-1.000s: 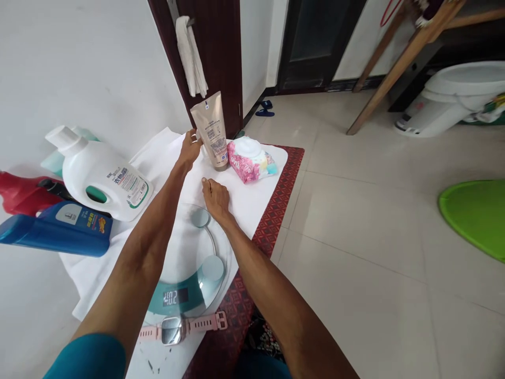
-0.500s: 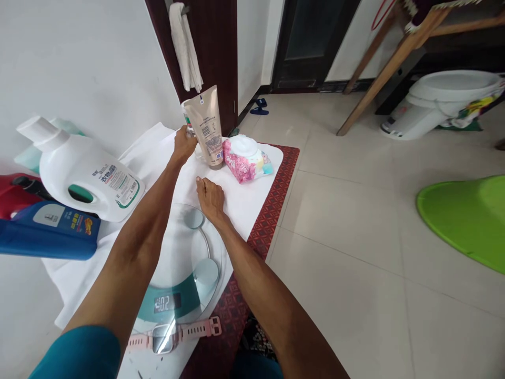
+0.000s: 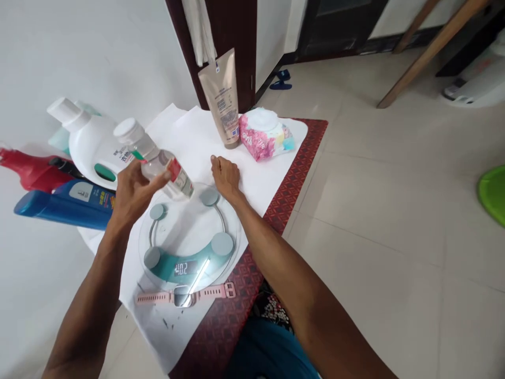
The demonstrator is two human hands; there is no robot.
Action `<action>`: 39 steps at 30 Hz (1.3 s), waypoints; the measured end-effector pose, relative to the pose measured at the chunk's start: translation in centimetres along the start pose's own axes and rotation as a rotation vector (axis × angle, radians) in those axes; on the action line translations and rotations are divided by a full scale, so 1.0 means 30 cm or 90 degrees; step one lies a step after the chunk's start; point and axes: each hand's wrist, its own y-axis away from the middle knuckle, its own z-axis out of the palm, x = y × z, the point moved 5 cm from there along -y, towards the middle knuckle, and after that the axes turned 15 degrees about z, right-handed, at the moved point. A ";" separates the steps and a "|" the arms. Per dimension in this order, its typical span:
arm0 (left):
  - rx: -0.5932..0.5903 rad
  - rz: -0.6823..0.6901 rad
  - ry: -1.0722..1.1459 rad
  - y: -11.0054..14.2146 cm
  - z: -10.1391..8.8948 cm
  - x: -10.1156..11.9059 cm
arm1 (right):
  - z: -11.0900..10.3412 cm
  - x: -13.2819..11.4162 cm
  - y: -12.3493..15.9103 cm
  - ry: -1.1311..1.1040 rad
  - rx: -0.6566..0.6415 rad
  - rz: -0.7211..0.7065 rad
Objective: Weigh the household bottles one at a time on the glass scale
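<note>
Now, from the left, a red bottle (image 3: 35,171), a blue bottle (image 3: 67,205) and a white jug (image 3: 92,139) lie by the wall, the jug's label partly covered by my left hand (image 3: 138,189). That hand is clamped around a clear bottle (image 3: 158,162), whose long axis slants from white cap at upper left to base at lower right, over the far rim of the glass scale (image 3: 185,229); I cannot tell whether they touch. Its label is blurred. My right hand (image 3: 226,176), nearer the base, rests beyond the scale, fingers curled under and hidden, so I cannot tell its grip. Rightmost, a green object (image 3: 493,192) is cut off.
</note>
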 end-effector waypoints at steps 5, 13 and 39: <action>-0.033 -0.063 -0.021 0.259 -0.069 0.087 | 0.027 0.044 -0.032 -0.046 0.034 -0.048; -0.024 -0.034 -0.023 0.331 -0.026 0.052 | 0.050 0.104 -0.063 -0.118 0.000 -0.136; 0.283 -0.363 -0.059 0.765 -0.237 -0.225 | -0.008 0.052 -0.002 -0.093 0.004 -0.041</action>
